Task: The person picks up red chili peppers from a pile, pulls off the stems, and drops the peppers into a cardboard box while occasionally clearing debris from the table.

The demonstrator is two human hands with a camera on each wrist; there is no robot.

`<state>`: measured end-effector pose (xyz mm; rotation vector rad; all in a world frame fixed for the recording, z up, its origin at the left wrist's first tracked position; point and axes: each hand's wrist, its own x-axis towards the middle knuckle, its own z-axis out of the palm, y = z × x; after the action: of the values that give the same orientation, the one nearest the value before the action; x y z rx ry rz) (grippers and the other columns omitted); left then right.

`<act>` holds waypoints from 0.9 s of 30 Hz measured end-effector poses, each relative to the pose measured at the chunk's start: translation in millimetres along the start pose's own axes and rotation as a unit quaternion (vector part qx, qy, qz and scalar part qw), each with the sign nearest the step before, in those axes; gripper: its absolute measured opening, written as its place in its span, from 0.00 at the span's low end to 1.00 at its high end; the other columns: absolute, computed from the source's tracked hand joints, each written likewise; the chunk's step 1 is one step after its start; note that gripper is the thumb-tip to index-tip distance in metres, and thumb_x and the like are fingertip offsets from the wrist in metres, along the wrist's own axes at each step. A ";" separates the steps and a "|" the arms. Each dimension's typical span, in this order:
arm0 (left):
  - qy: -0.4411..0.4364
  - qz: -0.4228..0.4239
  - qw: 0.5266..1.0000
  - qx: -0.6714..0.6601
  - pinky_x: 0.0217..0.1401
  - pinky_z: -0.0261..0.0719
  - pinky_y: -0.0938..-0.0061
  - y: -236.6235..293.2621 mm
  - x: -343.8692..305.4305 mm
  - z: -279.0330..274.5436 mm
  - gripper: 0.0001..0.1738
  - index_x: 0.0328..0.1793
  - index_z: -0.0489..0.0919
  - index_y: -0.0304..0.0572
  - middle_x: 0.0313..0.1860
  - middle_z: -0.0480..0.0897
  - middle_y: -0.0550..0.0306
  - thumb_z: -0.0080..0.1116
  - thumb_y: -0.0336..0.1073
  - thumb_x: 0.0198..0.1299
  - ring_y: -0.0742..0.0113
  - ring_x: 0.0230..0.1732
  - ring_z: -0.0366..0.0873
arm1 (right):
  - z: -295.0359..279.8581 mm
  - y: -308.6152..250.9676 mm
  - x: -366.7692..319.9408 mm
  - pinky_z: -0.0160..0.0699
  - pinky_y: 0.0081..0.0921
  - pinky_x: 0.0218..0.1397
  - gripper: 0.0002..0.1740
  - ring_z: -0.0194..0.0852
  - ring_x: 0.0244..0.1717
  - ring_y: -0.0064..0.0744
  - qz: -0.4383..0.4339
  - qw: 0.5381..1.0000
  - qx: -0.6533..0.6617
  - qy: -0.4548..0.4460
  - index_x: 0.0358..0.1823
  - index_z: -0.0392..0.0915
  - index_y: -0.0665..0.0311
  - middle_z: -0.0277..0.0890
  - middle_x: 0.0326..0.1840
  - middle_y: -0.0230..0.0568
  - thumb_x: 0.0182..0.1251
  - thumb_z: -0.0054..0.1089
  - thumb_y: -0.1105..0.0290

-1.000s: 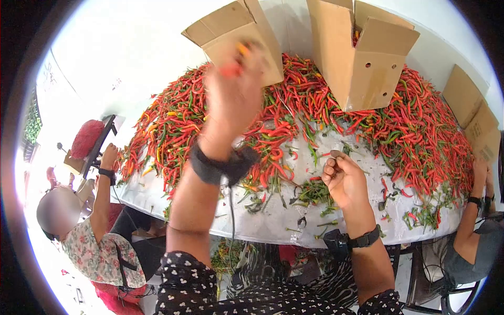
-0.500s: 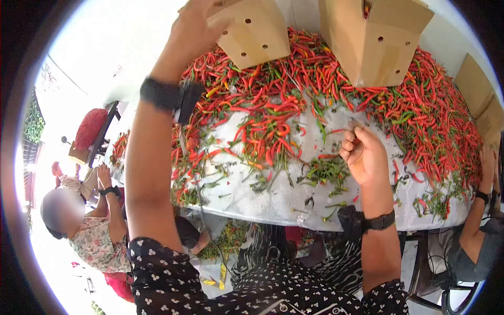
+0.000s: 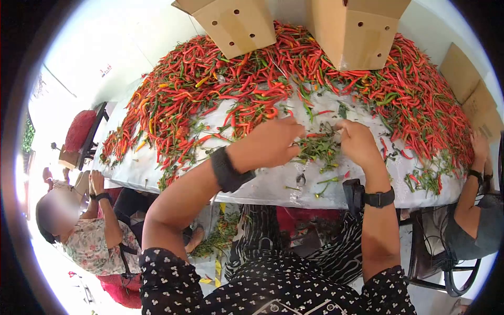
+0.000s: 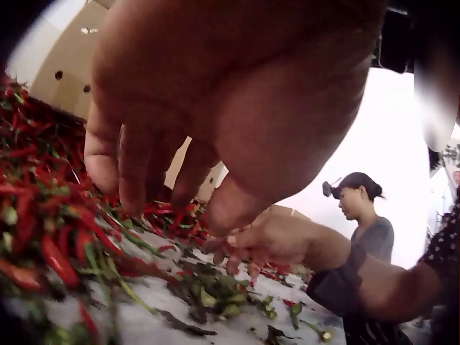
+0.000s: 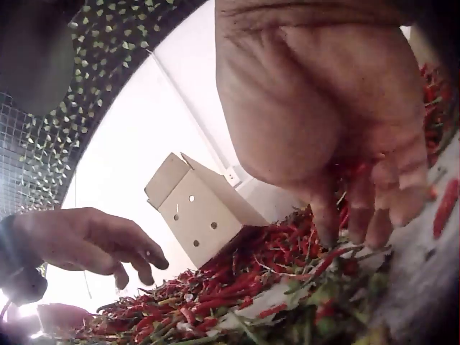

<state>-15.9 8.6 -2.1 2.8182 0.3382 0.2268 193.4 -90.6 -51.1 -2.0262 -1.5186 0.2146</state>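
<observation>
My left hand (image 3: pixel 270 142) is over the middle of the table, its relaxed fingers pointing toward the right hand. In the left wrist view, nothing shows between its fingers (image 4: pixel 131 169). My right hand (image 3: pixel 359 142) hangs low beside a small heap of green stems and leaves (image 3: pixel 320 149), its fingers loosely bent. The right wrist view shows its thumb and fingers apart, with no chili held between them. Red chili peppers (image 3: pixel 257 118), some with green stems, lie just beyond the left hand.
A broad mound of red chilies (image 3: pixel 178 100) curves along the back of the white-covered table (image 3: pixel 252 189). Two cardboard boxes (image 3: pixel 236 31) stand behind it, and more cardboard (image 3: pixel 475 100) leans at right. Seated people (image 3: pixel 100 236) work at both sides.
The left hand carried red and orange chilies up to the left box, then came back empty to the table's middle. My right hand has lowered slightly toward the stems.
</observation>
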 end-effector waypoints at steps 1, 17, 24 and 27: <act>0.000 0.004 1.000 -0.001 0.49 0.71 0.60 -0.9 10.4 10.1 0.16 0.45 0.73 0.37 0.41 0.74 0.43 0.56 0.35 0.50 0.47 0.46 0.72 | 3.2 4.9 -3.3 0.71 0.40 0.43 0.14 0.75 0.38 0.50 -0.030 1.000 -0.008 0.006 0.41 0.77 0.65 0.76 0.33 0.54 0.58 0.43 0.74; 0.099 -0.134 0.947 -0.274 0.23 0.66 0.81 -3.1 51.3 0.5 0.10 0.32 0.75 0.35 0.20 0.73 0.64 0.58 0.36 0.54 0.82 0.21 0.67 | -47.6 -4.4 -17.0 0.52 0.15 0.17 0.11 0.54 0.15 0.14 0.078 0.880 0.465 -0.055 0.39 0.74 0.71 0.60 0.17 0.25 0.64 0.47 0.70; 0.100 -0.025 0.958 -0.268 0.32 0.72 0.76 38.7 82.9 16.0 0.12 0.36 0.76 0.34 0.26 0.78 0.56 0.59 0.37 0.52 0.72 0.28 0.74 | -42.4 -12.6 -11.8 0.51 0.14 0.19 0.10 0.55 0.17 0.12 0.112 0.836 0.535 0.047 0.34 0.77 0.70 0.66 0.19 0.24 0.61 0.54 0.68; 0.097 0.011 0.978 -0.186 0.42 0.73 0.68 35.7 84.8 29.0 0.17 0.40 0.76 0.35 0.33 0.78 0.48 0.62 0.41 0.49 0.58 0.37 0.76 | -44.6 0.0 -9.2 0.51 0.13 0.18 0.10 0.54 0.16 0.11 0.125 0.858 0.475 0.151 0.33 0.76 0.70 0.66 0.19 0.25 0.61 0.55 0.68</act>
<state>78.3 -11.0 -8.4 2.4362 0.2723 0.5164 210.9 -115.1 -16.8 -1.3326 -0.6969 0.5851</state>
